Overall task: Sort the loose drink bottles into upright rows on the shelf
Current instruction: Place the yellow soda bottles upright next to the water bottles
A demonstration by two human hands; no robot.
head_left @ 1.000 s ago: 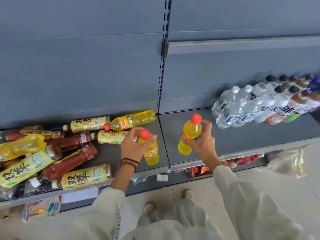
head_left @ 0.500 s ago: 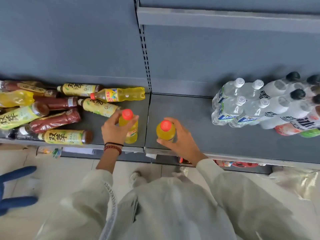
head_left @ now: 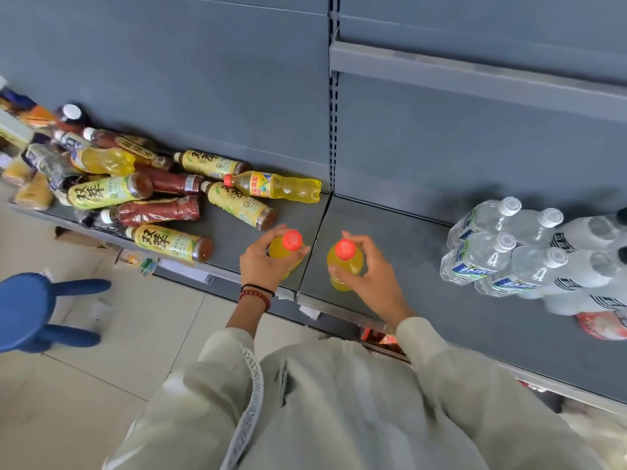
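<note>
Two red-capped yellow bottles are upright at the front of the shelf. The left grip curls round the left bottle, the right grip round the right bottle.

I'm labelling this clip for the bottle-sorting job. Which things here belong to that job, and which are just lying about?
Job: left yellow bottle, gripped by the left hand; right yellow bottle, gripped by the right hand; heap of lying bottles; shelf.
Lying about: blue stool; red packets under the shelf; water bottles, already upright.
</note>
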